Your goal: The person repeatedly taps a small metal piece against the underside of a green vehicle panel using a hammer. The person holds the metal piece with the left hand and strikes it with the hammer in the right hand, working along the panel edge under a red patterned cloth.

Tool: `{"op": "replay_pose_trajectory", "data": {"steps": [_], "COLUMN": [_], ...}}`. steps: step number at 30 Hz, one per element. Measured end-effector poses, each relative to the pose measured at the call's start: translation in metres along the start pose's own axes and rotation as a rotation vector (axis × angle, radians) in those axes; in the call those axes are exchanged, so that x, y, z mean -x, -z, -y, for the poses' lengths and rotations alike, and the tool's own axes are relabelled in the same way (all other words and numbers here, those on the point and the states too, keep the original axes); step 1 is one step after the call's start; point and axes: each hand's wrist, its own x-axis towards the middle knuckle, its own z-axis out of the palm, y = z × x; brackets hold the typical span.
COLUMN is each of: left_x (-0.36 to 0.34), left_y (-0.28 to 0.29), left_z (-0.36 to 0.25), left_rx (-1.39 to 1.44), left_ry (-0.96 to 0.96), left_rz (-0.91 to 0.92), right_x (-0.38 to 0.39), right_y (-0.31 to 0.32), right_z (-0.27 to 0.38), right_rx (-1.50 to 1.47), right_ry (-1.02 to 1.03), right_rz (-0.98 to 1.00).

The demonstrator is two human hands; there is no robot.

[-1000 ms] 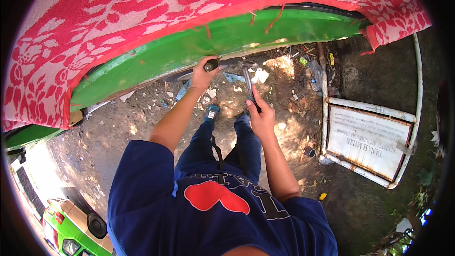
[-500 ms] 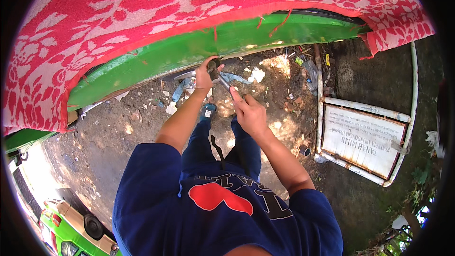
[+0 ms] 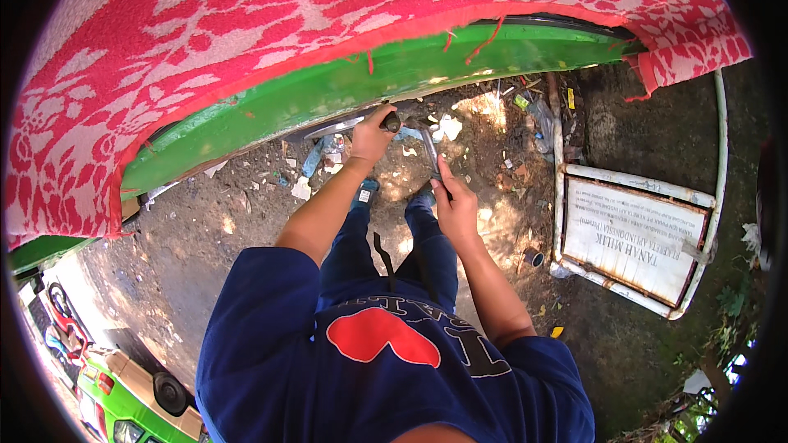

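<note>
My left hand is closed around a dark, round-ended piece, just below the lower edge of a green vehicle panel. A shiny grey curved strip shows left of that hand; I cannot tell whether it joins the dark piece. In my right hand is a hammer, gripped by its metal-looking handle. Its head end points up toward the left hand and stands apart from it. Part of the hammer head is hard to make out against the ground.
A red-and-white patterned cloth drapes over the panel. Litter and a blue rag lie on the dirt by my feet. At right stands a white metal-framed sign. A plastic bag lies near its pole. A green vehicle is at lower left.
The hammer and right hand have moved right and down, away from the left hand. My left hand has shifted slightly right and turned, so the dark piece's round end shows more.
</note>
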Motion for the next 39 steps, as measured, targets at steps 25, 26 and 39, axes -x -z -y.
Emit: {"op": "replay_pose_trajectory", "data": {"steps": [25,26,39], "left_x": [0.011,0.01,0.012], "left_y": [0.027,0.026,0.01], "left_z": [0.005,0.01,0.024], "left_rx": [0.246,0.293,0.744], "left_ry": [0.029,0.052,0.255], "left_rz": [-0.012,-0.054,-0.239], "right_x": [0.026,0.026,0.017], "right_y": [0.02,0.02,0.015], "right_z": [-0.031,-0.03,-0.01], "right_rx": [-0.055,-0.064,-0.065], "right_ry": [-0.201,-0.192,-0.259], "right_rz": [-0.015,-0.012,0.069]}}
